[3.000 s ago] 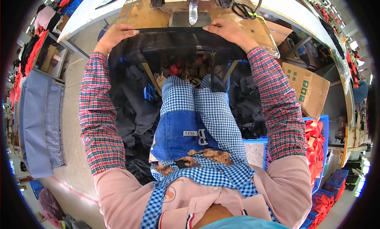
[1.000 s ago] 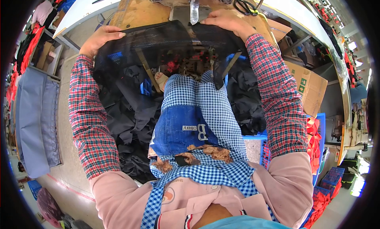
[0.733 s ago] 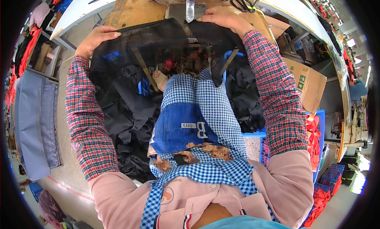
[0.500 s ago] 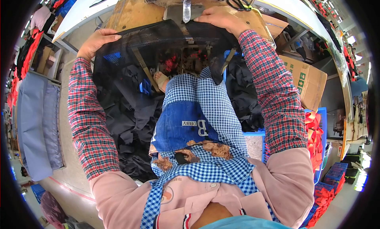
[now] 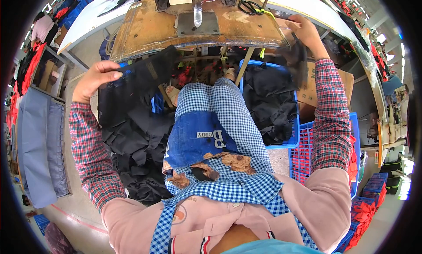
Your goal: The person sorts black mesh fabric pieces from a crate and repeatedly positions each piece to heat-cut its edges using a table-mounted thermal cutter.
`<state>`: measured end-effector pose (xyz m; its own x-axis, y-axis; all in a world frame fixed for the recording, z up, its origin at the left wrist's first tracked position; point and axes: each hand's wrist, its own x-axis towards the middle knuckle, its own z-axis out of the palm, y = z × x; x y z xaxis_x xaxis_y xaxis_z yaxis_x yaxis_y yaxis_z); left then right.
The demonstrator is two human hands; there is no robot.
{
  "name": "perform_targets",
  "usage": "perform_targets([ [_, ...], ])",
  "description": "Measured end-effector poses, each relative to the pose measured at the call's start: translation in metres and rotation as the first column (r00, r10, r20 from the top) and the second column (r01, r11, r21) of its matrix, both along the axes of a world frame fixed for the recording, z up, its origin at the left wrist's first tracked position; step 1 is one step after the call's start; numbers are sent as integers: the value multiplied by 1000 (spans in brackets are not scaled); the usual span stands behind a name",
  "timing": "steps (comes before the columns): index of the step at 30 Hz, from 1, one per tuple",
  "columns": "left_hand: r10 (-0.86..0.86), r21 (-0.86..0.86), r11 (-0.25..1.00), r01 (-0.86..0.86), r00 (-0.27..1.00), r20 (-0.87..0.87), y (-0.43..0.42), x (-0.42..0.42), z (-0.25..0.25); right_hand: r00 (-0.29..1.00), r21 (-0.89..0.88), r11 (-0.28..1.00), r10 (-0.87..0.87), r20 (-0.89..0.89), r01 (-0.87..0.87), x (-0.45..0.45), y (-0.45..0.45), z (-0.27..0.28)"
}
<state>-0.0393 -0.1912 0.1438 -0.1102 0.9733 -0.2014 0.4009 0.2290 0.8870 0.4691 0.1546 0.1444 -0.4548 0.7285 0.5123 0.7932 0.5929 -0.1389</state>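
Black mesh fabric (image 5: pixel 151 72) hangs from my left hand (image 5: pixel 97 80), pinched between thumb and fingers left of the wooden work table (image 5: pixel 149 25). Up at the table's right corner, my right hand (image 5: pixel 307 34) is closed on a separate dark mesh piece (image 5: pixel 296 58), which is blurred by motion. A metal plate (image 5: pixel 198 24) lies in the table top, between the two hands and below a clear-covered machine part (image 5: pixel 198 16). Black scissors (image 5: pixel 250 7) rest on the table near its back right.
Under the table's right side, a blue crate (image 5: pixel 295 135) holds black cloth. Black cloth pieces (image 5: pixel 136 144) are piled left of my legs. A cardboard box (image 5: pixel 345 85) and another blue crate (image 5: pixel 301 159) stand at the right. A person (image 5: pixel 43 26) is at the far left.
My right hand has swung right and away from the machine part with a mesh piece. My left hand has lowered, with its fabric hanging apart from the right piece. The table front is uncovered.
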Motion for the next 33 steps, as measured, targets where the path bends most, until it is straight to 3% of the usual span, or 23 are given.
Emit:
perform_targets([
  [2,-31,-20,999,31,999,12,-3,13,-1,903,-388,858,177,-391,-336,-22,6,-15],
  [3,-45,-31,998,46,999,17,-5,21,-1,831,-583,644,155,-534,-495,-39,-15,-10],
  [4,-53,-28,998,55,997,64,-8,38,1,810,-679,472,149,-567,-562,-69,-36,-13],
  [5,-55,-18,998,58,993,108,-10,59,5,789,-740,280,144,-598,-612,-104,-50,-15],
  [7,-105,-3,994,107,983,154,-13,72,2,788,-748,253,131,-602,-614,-152,-58,-29],
  [8,-190,31,981,190,982,-1,-15,74,4,823,-811,145,53,-566,-567,-183,-40,-47],
  [10,-240,74,965,251,962,-132,-23,80,8,639,-712,-181,331,-694,-679,-202,-55,-50],
  [11,-153,104,981,164,982,-109,-35,87,8,673,-789,-284,414,-613,-544,-211,-73,-43],
  [12,-158,82,982,168,980,-119,-39,84,5,626,-784,-364,472,-621,-503,-206,-95,-39],
  [13,-164,60,983,172,979,-119,-42,80,0,630,-848,-213,587,-508,-486,-195,-129,-25],
  [14,-118,107,985,135,981,-153,-51,78,-7,557,-883,-141,729,-398,-447,-192,-140,-41],
  [15,-76,94,991,92,984,-159,-61,82,-6,659,-937,-159,674,-334,-312,-178,-129,-51],
  [16,-34,81,996,48,986,-164,-61,82,-9,393,-892,246,915,86,-379,-193,-150,-102],
  [17,-21,98,995,26,998,-53,-63,82,-19,487,-701,426,864,128,-572,-162,-166,-118],
  [18,6,101,995,-11,999,53,-63,82,-23,503,-680,565,802,321,-467,-157,-171,-135],
  [20,-7,103,995,-1,997,77,-57,99,-16,627,-498,565,777,52,-658,-142,-161,-177],
  [24,12,100,995,-12,1000,1,-41,123,-7,808,-479,709,589,0,-517,-135,-122,-166],
  [26,-11,113,993,17,999,-52,-38,135,-6,874,-546,772,466,138,-325,-119,-108,-153],
  [29,-90,167,980,111,988,-124,-28,154,-12,823,-461,700,550,-139,-546,-112,-117,-128],
  [31,-131,152,977,150,983,-131,-14,179,-10,654,-391,525,578,-488,-756,-116,-165,-83],
  [33,-147,187,969,159,986,-80,-2,203,-16,523,-386,360,672,-524,-850,-119,-205,-57],
])
